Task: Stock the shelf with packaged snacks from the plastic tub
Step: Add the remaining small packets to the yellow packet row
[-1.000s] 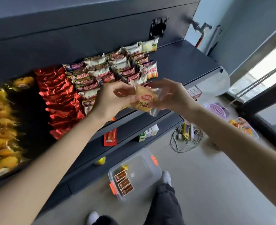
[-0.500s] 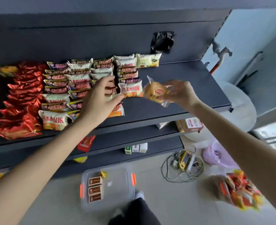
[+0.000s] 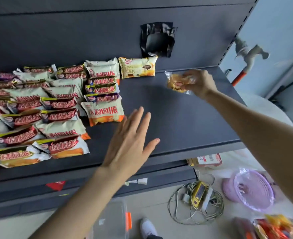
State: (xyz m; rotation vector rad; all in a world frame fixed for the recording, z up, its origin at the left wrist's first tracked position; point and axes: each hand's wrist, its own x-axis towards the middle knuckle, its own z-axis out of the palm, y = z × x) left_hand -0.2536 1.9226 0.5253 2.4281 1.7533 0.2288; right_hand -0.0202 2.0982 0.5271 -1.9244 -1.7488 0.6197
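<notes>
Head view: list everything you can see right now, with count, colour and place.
pie packets: dozens, cream, maroon and orange, in rows on the shelf's left half
croissant packet: one, cream and yellow, at the shelf's back
bread packet: one, clear with a yellow bun, over the shelf's right rear
shelf: one, dark grey, right half bare
black bag: one, on the back panel
plastic tub: one, clear with an orange latch, on the floor
cable bundle: one, pale with a yellow device, floor
basket: one, lilac, floor right
shoe: one, white, bottom edge
left hand: open, fingers spread, above the shelf's front
right hand: holding the bread packet
</notes>
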